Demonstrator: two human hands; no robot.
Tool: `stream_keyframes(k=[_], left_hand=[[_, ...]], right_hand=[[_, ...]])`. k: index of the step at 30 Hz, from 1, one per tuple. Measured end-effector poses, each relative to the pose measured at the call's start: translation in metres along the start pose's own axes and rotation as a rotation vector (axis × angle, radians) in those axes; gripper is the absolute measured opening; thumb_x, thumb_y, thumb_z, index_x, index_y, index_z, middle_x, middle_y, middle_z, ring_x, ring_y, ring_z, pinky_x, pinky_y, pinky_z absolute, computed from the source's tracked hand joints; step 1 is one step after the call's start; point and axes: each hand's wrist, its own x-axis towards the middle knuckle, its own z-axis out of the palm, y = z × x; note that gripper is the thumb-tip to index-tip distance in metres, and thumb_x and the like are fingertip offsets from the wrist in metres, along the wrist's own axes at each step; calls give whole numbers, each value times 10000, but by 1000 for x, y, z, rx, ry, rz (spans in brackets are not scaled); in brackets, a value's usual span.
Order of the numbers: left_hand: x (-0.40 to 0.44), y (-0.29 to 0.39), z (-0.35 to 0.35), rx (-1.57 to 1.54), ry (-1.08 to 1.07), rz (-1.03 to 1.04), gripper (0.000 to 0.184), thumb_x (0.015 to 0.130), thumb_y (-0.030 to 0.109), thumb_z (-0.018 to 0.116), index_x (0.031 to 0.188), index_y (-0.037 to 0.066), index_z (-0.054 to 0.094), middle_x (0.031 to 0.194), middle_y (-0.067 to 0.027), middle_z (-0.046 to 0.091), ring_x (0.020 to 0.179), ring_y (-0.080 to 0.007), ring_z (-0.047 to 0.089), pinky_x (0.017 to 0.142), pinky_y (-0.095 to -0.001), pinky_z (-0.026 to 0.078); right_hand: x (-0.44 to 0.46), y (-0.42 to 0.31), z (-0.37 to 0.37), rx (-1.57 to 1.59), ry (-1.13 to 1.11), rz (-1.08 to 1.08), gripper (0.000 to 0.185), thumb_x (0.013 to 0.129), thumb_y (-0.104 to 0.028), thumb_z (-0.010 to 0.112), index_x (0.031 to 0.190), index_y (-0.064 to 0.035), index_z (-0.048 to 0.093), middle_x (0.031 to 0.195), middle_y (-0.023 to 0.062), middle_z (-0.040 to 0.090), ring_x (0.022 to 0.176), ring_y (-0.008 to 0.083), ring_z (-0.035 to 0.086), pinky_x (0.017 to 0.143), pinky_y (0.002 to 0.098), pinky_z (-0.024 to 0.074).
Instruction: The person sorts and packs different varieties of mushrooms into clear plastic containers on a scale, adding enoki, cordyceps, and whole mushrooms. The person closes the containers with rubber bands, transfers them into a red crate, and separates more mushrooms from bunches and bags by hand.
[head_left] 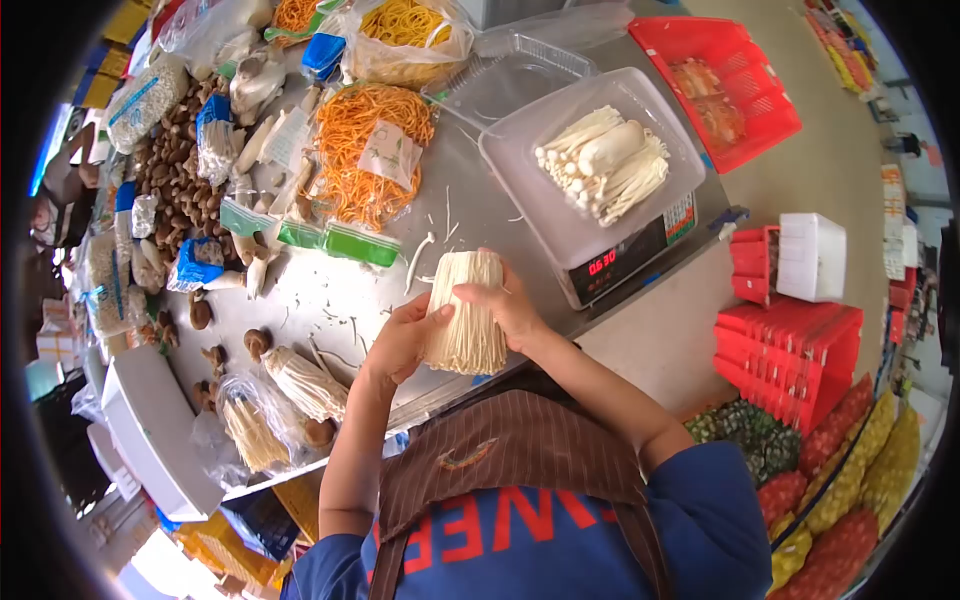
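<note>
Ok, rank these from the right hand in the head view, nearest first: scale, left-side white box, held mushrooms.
1. Held mushrooms: touching the right hand.
2. Scale: right side, farther forward.
3. White box: far left.

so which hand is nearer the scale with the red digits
Right. The right hand grips the mushroom bundle on the side toward the scale; the left hand holds the opposite side, farther away.
</note>
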Motion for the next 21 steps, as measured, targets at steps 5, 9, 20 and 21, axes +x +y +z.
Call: stream_keyframes(k=[5,9,20,21], left_hand=[[4,4,30,-4,127,-26,349,869,155,551,1163,-21,482,1025,-68,583,854,-109,576,720,-240,478],[-3,12,28,199,245,-54,348,849,152,579,1130,-41,504,953,-52,596,813,-89,571,692,-228,470],[-75,66,6,573,649,56,388,808,200,597,1112,-31,534,853,-41,604,716,-127,558,655,-264,454],[-83,66,-4,281,687,167,402,817,217,576,1122,-39,522,860,-50,608,709,-153,575,659,-275,467]], right_hand=[[14,-24,-17,-162,-33,76,844,592,-235,794,1225,43,308,1065,136,508,970,197,524,818,293,441],[25,-17,-24,-313,-167,21,843,559,-264,802,1198,47,348,1020,136,549,921,184,550,793,285,449],[26,4,-23,-808,-78,-116,920,586,-293,795,1253,63,272,1083,236,522,1011,289,525,871,358,409],[26,11,-26,-933,-77,-210,935,597,-324,785,1261,67,255,1129,251,480,1049,305,491,891,375,390]])
